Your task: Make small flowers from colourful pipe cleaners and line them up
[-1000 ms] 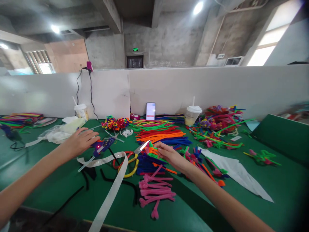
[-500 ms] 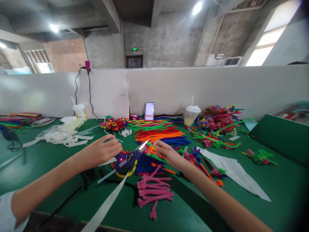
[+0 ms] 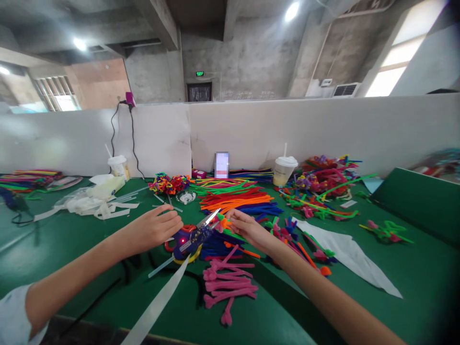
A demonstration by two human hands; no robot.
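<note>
My left hand (image 3: 160, 227) is closed around the handle of a dark blue glue gun (image 3: 185, 244) with a red light lit on its body. A clear glue stick (image 3: 160, 267) sticks out of its back end. The gun's nozzle points right, at a small orange, green and pink pipe-cleaner piece (image 3: 223, 222). My right hand (image 3: 247, 229) pinches that piece between its fingertips. Scissors (image 3: 209, 218) lie behind and under the gun, partly hidden, their blades pointing toward my right hand. Nearer to me lie several pink pipe-cleaner pieces (image 3: 230, 280) with looped ends.
Pipe-cleaner bundles (image 3: 237, 199) lie behind my hands. A phone (image 3: 222, 165) stands against the white partition (image 3: 251, 129). Lidded cups (image 3: 285, 170) stand left and right. White paper (image 3: 345, 254) and finished-looking pieces (image 3: 388, 232) lie at right; a white strip (image 3: 158, 304) runs in front.
The glue gun has tilted and shifted slightly, its nozzle now lower and apart from the scissor blades in view. My right hand stays almost still, with the pipe-cleaner piece.
</note>
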